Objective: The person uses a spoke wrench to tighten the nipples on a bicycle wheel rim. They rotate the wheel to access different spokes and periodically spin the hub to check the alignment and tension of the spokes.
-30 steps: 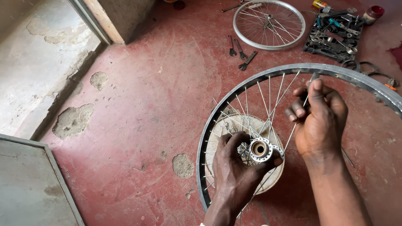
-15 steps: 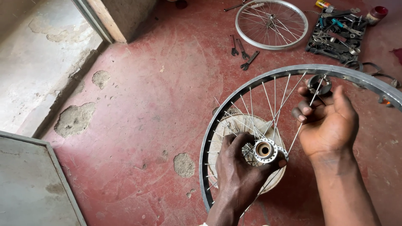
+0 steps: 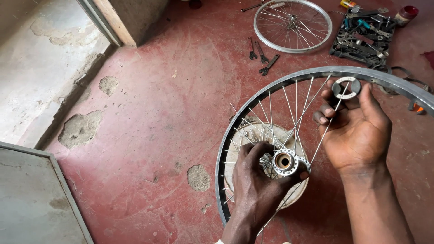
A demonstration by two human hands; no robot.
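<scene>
Left hand [image 3: 257, 180] clamps hub [image 3: 285, 161] at centre of big rim [image 3: 289, 83]; right hand [image 3: 357, 131] pinches a spoke [image 3: 327, 131] just right of hub. Spokes thin, springy, likely bend easily: hold near ends. Loose wheel probably floppy: support by hub

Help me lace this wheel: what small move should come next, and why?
Probably guide the loose spoke in the right hand up to the rim: the left hand steadies the hub, and the round spoke wrench is already held near the rim.
</scene>
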